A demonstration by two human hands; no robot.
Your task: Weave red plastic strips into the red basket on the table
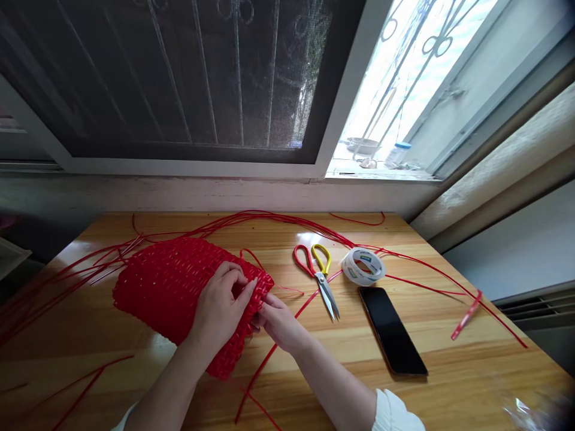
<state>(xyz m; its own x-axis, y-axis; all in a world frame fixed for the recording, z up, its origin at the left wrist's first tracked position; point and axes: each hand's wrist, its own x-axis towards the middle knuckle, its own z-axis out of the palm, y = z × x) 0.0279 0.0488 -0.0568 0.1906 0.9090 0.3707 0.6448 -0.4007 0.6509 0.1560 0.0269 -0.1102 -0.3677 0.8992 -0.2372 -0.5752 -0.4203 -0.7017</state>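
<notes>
A red woven basket (pixel 166 281), made of shiny plastic strands, lies on its side on the wooden table. My left hand (pixel 222 305) grips its wall near the right-hand rim, fingers curled and thumb pressed along the edge. At that same rim, my right hand (pixel 281 323) is closed with its fingertips against the weave; what they pinch is hidden. A thin loose red strand (pixel 254 257) loops out just above the hands. Another red strand (pixel 269 353) runs across the table under my right wrist.
Right of the basket lie scissors (pixel 321 278) with red and yellow handles, a tape roll (pixel 363 267) and a black phone (pixel 393 332). Long red strands (pixel 269 216) arc along the table's back. A short red-and-clear strip (pixel 466 315) lies far right. A window stands behind.
</notes>
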